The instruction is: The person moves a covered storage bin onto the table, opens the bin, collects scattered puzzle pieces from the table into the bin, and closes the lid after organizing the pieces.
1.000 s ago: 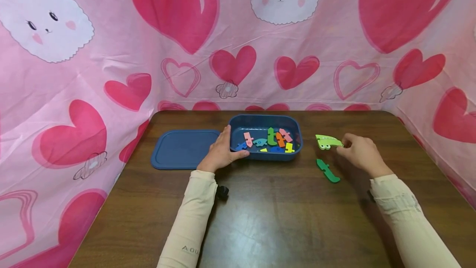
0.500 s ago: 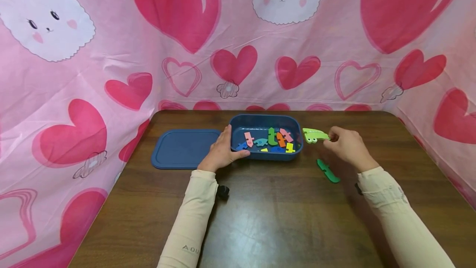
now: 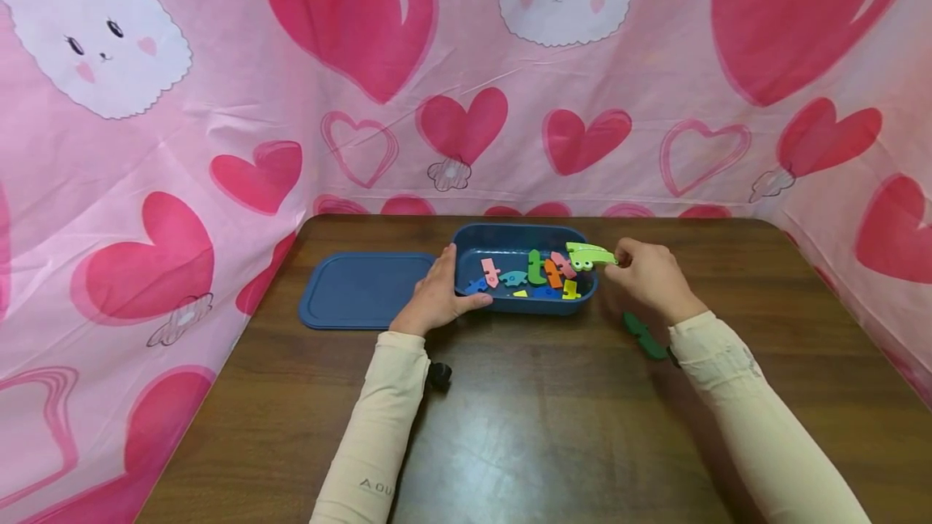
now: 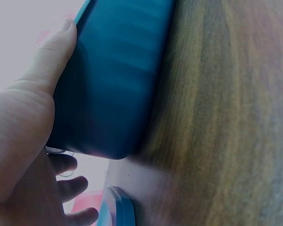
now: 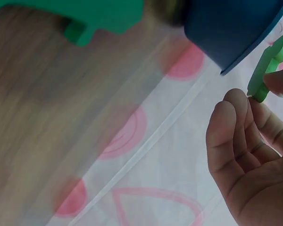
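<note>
My right hand (image 3: 653, 275) pinches a light green crocodile-head puzzle piece (image 3: 588, 255) with white teeth and bulging eyes between thumb and fingers. The piece overlaps the right end of a blue rectangular box (image 3: 502, 306) in the head view. Inside the box lie several coloured puzzle pieces, among them a green one (image 3: 536, 269) and a yellow one (image 3: 571, 290). At the box's left end rests my left hand (image 3: 434, 300), its straight thumb along the front rim and its extended fingers along the left side.
A flat blue lid (image 3: 364, 291) lies left of the box. On the table (image 3: 524, 427), a dark green puzzle piece (image 3: 644, 335) lies below my right hand, partly covered by the wrist. A pink heart-patterned cloth (image 3: 466, 55) hangs behind the table.
My right hand has carried the light green piece leftward, from the right of the box to its right end. My left hand stays at the box.
</note>
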The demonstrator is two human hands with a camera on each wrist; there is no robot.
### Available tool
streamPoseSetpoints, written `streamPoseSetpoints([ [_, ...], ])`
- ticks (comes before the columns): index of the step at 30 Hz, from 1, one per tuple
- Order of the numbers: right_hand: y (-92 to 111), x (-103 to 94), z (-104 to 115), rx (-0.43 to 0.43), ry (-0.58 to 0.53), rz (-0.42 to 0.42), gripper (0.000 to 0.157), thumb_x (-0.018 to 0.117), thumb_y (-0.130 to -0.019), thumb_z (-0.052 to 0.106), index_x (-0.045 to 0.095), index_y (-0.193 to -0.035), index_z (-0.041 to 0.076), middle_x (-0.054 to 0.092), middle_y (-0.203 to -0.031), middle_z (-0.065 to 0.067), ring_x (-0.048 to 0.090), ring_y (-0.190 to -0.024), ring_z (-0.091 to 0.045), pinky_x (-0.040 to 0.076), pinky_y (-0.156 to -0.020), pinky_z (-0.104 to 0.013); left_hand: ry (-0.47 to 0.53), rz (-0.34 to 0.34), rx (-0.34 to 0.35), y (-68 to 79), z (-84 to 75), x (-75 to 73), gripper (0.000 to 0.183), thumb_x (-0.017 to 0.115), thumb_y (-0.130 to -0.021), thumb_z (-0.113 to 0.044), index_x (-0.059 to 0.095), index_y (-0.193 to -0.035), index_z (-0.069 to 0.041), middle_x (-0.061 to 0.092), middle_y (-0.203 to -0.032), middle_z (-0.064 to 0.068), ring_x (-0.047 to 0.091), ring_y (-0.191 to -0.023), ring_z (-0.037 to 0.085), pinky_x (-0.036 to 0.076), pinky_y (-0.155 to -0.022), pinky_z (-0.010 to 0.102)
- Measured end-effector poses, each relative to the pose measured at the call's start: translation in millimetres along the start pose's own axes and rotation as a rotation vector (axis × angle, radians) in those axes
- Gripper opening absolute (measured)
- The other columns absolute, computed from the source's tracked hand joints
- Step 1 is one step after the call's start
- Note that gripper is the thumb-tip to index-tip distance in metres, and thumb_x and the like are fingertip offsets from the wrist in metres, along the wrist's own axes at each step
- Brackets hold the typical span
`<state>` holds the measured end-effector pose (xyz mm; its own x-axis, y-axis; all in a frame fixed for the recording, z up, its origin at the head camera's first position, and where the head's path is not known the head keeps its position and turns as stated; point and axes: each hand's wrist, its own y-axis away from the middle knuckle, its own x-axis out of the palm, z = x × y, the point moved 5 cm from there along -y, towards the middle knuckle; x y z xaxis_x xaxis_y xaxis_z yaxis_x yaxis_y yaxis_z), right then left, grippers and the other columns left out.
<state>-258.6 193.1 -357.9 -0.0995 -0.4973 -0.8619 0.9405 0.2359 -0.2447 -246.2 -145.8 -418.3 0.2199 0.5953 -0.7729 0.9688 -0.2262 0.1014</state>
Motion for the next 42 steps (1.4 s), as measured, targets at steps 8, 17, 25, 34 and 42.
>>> streamPoseSetpoints([
  [8, -15.0, 12.3, 12.1, 0.040, -0.004, 0.041, 0.017, 0.070, -0.088, 0.021, 0.059, -0.083, 0.009, 0.053, -0.068, -0.005, 0.049, -0.069, -0.029, 0.037, -0.060, -0.039, 0.003, -0.005, 0.000, 0.7, -0.4, -0.5, 0.123, 0.071, -0.082, -0.069, -0.003, -0.163, -0.013, 0.005, -0.169, 0.008, 0.009, -0.153, 0.029, 0.013, -0.117, 0.060],
  [17, -26.9, 24.4, 22.1, 0.041, 0.014, 0.068, 0.020, 0.070, -0.090, 0.022, 0.058, -0.083, 0.008, 0.054, -0.070, -0.007, 0.051, -0.069, -0.030, 0.039, -0.059, -0.039, -0.002, -0.005, -0.002, -0.3, -0.9, 0.1, 0.123, 0.070, -0.081, -0.070, -0.003, -0.163, -0.014, 0.005, -0.169, 0.008, 0.010, -0.153, 0.029, 0.013, -0.118, 0.059],
  [25, -33.4, 31.5, 27.8, 0.061, 0.023, 0.100, 0.023, 0.070, -0.091, 0.024, 0.056, -0.085, 0.007, 0.053, -0.071, -0.009, 0.051, -0.072, -0.030, 0.040, -0.060, -0.039, -0.005, 0.002, -0.007, -0.7, -0.6, -0.6, 0.123, 0.070, -0.082, -0.069, -0.003, -0.163, -0.013, 0.005, -0.169, 0.008, 0.009, -0.153, 0.029, 0.013, -0.117, 0.060],
  [34, -36.5, 34.6, 27.6, 0.086, 0.036, 0.107, 0.023, 0.071, -0.092, 0.024, 0.058, -0.088, 0.005, 0.057, -0.076, -0.011, 0.052, -0.074, -0.032, 0.042, -0.061, -0.041, 0.003, -0.003, -0.003, -2.3, -0.1, -0.9, 0.122, 0.072, -0.083, -0.066, -0.003, -0.163, -0.013, 0.005, -0.169, 0.008, 0.010, -0.153, 0.029, 0.013, -0.118, 0.060],
  [42, -37.7, 39.1, 26.7, 0.101, 0.055, 0.099, 0.023, 0.070, -0.092, 0.026, 0.059, -0.088, 0.006, 0.059, -0.078, -0.012, 0.053, -0.075, -0.032, 0.044, -0.061, -0.041, 0.001, -0.002, -0.001, -2.1, 0.6, -0.5, 0.123, 0.071, -0.082, -0.069, -0.003, -0.163, -0.013, 0.005, -0.169, 0.008, 0.010, -0.153, 0.029, 0.013, -0.118, 0.060],
])
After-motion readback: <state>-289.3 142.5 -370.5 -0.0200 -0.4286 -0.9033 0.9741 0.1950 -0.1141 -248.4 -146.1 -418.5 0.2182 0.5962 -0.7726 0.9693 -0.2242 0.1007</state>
